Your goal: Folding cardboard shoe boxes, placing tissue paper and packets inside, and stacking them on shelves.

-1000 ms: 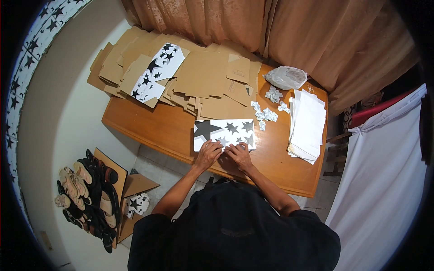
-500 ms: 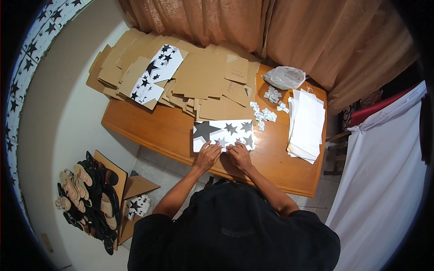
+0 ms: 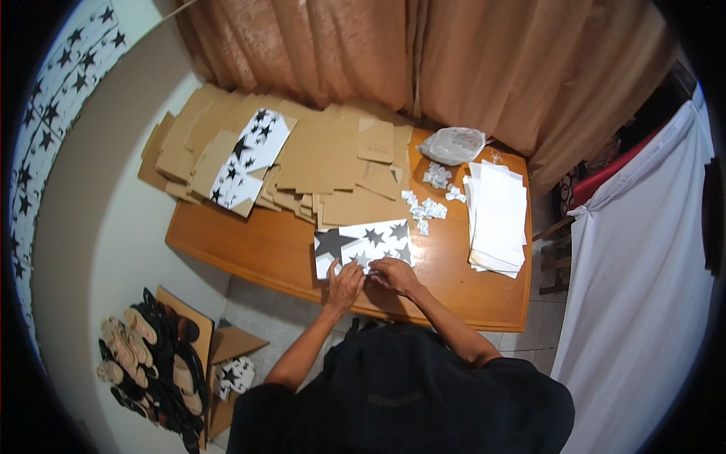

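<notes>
We have the star-printed panel (image 3: 363, 248) lying flat on the worktop (image 3: 249, 238), near its front edge, just in front of the cardboard pile (image 3: 318, 168). Both hands are at its near edge. Left grip (image 3: 346, 286): fingers spread, tips on the panel near the middle. Right grip (image 3: 397, 275): fingers curled in at the same edge, close beside the left. Fingertips are small and partly hidden from here — we can't tell if either is pinching or only pressing.

Our read: the step in hand is close work along that near edge, maybe smoothing or folding. Next move calls for the left to brace the panel while the right works the edge evenly — no skew. White paper stack (image 3: 499, 219) and small packets (image 3: 433, 209) sit off to the right, untouched.
</notes>
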Demonstrator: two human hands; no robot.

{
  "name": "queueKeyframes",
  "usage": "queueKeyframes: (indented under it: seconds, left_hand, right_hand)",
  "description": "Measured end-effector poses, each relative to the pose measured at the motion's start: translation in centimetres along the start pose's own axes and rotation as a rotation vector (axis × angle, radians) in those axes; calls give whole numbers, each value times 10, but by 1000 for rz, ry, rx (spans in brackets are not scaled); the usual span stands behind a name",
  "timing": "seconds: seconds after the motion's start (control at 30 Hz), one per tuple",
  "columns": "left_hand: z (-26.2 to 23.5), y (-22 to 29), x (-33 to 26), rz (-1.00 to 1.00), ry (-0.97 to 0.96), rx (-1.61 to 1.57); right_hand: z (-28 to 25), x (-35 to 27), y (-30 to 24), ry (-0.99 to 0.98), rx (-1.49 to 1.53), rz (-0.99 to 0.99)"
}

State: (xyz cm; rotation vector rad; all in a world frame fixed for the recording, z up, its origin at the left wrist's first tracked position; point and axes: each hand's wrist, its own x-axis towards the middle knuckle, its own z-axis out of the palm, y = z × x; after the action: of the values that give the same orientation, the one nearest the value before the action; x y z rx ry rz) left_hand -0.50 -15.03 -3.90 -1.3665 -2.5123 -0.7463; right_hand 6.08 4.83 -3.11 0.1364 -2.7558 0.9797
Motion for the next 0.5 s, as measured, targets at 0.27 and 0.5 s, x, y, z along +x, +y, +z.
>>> queueKeyframes:
  seconds: [0.27,0.5]
  left_hand:
    - [18,69,-7,-597,-456,-708]
    - [98,110,5,-984,-254,-1332]
  right_hand:
    - [-58,30,77,182,135,320]
    - [-30,21,148,-31,685,474]
